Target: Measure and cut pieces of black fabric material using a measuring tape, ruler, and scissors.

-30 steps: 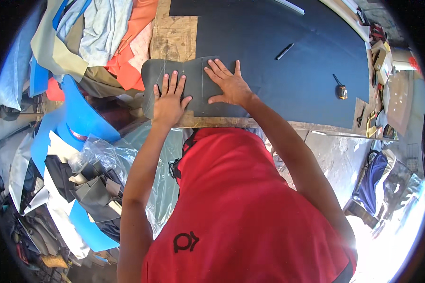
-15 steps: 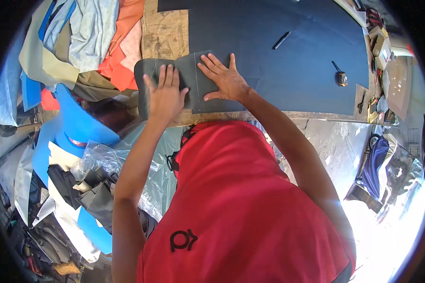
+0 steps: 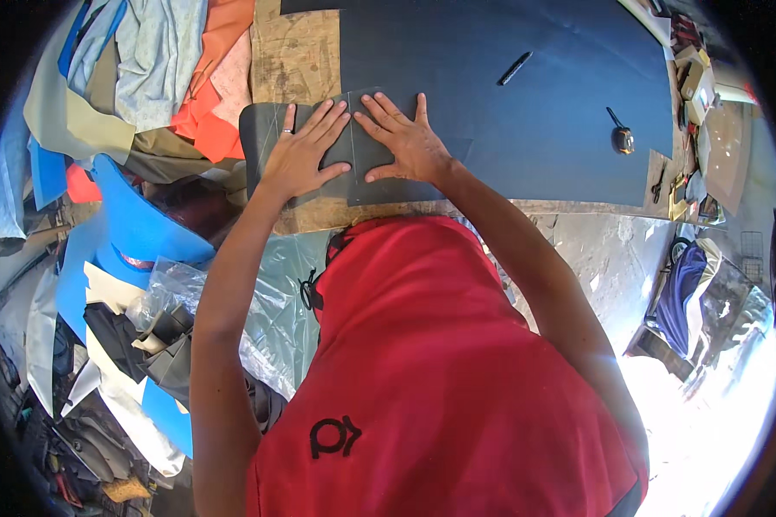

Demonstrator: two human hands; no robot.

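A dark grey piece of sheet material [image 3: 261, 129] with rounded corners and thin pale marked lines lies at the left end of a large black sheet [image 3: 526, 146], partly overlapping it. My left hand [image 3: 306, 155] is flat on this piece, fingers spread, a ring on one finger. Close beside it, my right hand [image 3: 405, 142] presses flat with fingers apart near a pale line. Both palms hide part of the piece. Neither hand grips anything.
On the black sheet lie a black marker [image 3: 515, 68] and a tape measure [image 3: 622, 140]. Scissors [image 3: 657, 189] rest near the table's right end. Folded fabrics [image 3: 159, 65] are heaped at the left, above a curved blue sheet [image 3: 134, 207] and scraps. The wooden tabletop [image 3: 295, 60] shows between.
My left hand has shifted slightly, its fingers spreading and coming nearer the right hand. The right hand stays flat in about the same place.
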